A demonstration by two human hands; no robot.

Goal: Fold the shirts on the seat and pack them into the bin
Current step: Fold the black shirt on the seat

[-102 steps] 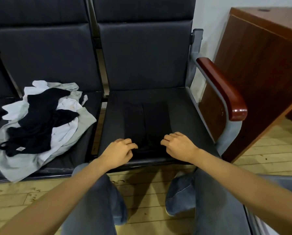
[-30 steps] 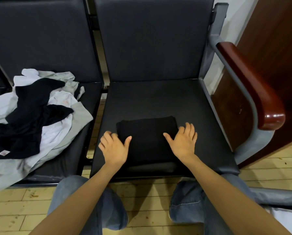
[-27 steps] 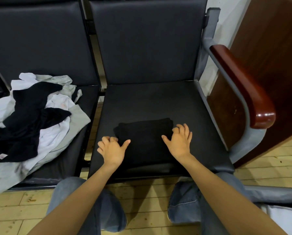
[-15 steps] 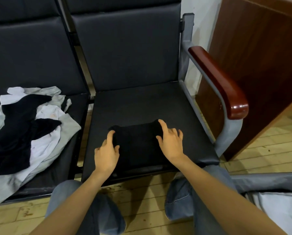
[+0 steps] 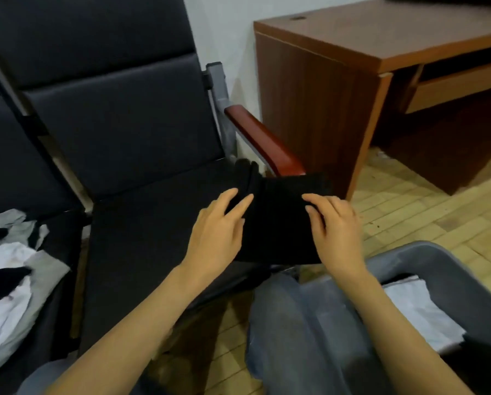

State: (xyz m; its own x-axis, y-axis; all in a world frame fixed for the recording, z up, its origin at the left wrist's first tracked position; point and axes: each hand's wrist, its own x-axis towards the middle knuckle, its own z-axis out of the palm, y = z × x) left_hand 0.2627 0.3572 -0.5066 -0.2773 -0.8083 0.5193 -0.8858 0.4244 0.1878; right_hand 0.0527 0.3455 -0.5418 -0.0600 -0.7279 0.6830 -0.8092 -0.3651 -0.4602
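- Head view: a folded black shirt [image 5: 278, 223] is held between the two hands, over the right front corner of the dark padded seat [image 5: 153, 238] and partly over the floor [image 5: 409, 201].
- The left hand [image 5: 218, 232] holds the shirt's left edge. Its fingers lie fairly straight on top of the cloth and its thumb is out of sight.
- The right hand [image 5: 338, 232] grasps the shirt's right edge, with its fingers bent over the top of the cloth. Its thumb is hidden as well.
- The shirt is a compact, roughly square packet. Its far left corner bunches up in a small rounded fold, and its far edge covers the front end of the red-brown armrest [image 5: 264, 143].
- The grey bin [image 5: 426, 252] stands on the floor at the lower right, just beside the person's right knee in jeans [image 5: 295, 323]. The right forearm crosses over its near rim, and the shirt is up and to the left of it, not inside.
- A white cloth [image 5: 421, 312] lies in the bin.
- On the neighbouring seat at the far left sits a loose pile of shirts [image 5: 10, 280] in white, grey and black, unfolded and well apart from both hands.
- A brown wooden desk [image 5: 338, 67] stands behind the armrest, against the wall.
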